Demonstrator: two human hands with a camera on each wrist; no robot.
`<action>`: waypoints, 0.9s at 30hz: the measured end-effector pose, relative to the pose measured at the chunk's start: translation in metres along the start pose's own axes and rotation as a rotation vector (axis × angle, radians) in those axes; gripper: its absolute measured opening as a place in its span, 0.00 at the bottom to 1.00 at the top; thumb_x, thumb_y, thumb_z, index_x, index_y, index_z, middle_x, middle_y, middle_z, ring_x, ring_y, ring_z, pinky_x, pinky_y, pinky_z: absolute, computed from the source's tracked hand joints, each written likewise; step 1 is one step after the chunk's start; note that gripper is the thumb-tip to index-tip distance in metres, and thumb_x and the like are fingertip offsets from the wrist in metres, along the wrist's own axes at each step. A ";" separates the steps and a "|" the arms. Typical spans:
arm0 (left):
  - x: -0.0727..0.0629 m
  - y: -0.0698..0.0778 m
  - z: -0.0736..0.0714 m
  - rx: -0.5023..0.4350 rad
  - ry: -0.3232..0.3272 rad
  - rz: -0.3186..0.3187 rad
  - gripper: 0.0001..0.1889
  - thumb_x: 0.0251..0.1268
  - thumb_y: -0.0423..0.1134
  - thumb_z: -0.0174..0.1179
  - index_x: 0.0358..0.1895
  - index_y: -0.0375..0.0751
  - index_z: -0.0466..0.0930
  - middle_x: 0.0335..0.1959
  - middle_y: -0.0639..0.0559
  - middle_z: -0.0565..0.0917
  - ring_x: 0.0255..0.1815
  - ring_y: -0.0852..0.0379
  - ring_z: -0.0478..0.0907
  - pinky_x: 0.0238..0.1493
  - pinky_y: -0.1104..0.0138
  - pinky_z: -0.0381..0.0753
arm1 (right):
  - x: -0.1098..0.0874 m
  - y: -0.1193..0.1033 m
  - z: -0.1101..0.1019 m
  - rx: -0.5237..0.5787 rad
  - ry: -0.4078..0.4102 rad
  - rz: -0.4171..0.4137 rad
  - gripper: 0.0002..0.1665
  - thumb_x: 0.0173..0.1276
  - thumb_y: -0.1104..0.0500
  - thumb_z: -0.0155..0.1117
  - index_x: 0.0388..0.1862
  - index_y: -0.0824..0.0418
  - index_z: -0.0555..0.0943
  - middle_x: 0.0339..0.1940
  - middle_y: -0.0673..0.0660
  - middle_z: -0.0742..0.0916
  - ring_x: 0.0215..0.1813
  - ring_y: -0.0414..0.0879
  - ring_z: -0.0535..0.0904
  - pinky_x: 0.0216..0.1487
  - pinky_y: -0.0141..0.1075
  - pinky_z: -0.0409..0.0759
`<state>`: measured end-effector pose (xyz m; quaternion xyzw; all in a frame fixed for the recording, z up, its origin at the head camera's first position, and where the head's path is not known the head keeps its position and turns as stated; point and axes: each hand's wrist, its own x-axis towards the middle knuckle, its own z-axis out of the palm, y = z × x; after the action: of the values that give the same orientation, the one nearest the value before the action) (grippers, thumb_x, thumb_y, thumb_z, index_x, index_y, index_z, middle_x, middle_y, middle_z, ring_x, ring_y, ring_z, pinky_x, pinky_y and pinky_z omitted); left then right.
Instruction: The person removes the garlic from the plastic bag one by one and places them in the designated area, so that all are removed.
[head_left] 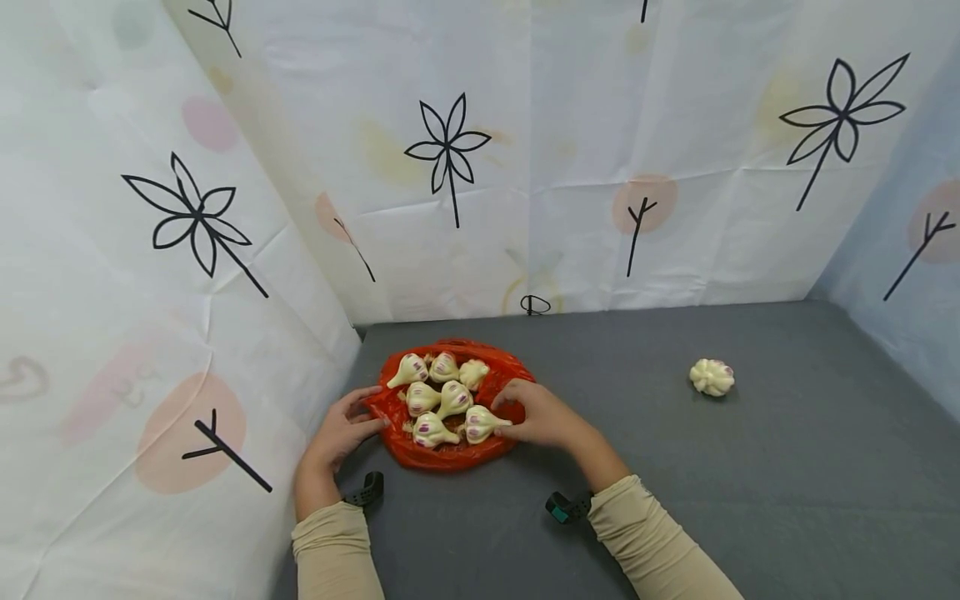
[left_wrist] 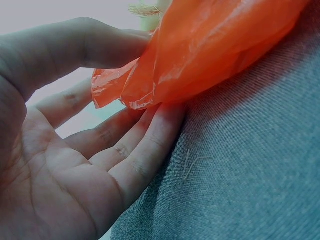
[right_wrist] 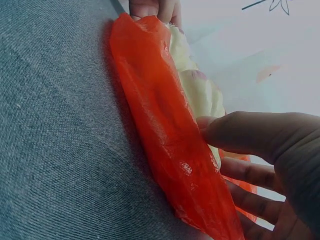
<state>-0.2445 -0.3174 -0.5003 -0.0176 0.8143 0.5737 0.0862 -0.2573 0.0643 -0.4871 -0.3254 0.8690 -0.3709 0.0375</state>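
A red plastic bag (head_left: 431,458), its mouth rolled wide, lies on the grey table and holds several white garlic bulbs (head_left: 421,398) with purple marks. At the bag's left rim, my left hand (head_left: 339,432) holds the plastic; in the left wrist view the thumb is above the red film (left_wrist: 200,55) and the fingers are below. My right hand (head_left: 546,417) reaches over the right rim and pinches a garlic bulb (head_left: 480,424) by its stem end, at the front right of the bag. The right wrist view shows the thumb (right_wrist: 235,131) against that bulb, its fingertips partly hidden.
One more garlic bulb (head_left: 712,377) lies apart on the grey cloth (head_left: 750,500), far to the right. Patterned white sheets (head_left: 570,242) stand behind the table and along its left side, close to my left arm. A bluish sheet (head_left: 900,292) borders the right.
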 end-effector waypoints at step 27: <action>0.001 -0.001 0.000 -0.006 -0.002 0.000 0.36 0.70 0.33 0.70 0.79 0.41 0.68 0.81 0.34 0.67 0.69 0.39 0.78 0.53 0.72 0.82 | 0.001 0.005 0.004 -0.025 0.012 -0.013 0.05 0.69 0.57 0.77 0.41 0.55 0.89 0.45 0.50 0.87 0.49 0.44 0.83 0.56 0.44 0.83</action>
<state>-0.2457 -0.3174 -0.5011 -0.0174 0.8125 0.5761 0.0872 -0.2593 0.0639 -0.4927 -0.3293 0.8715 -0.3624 0.0255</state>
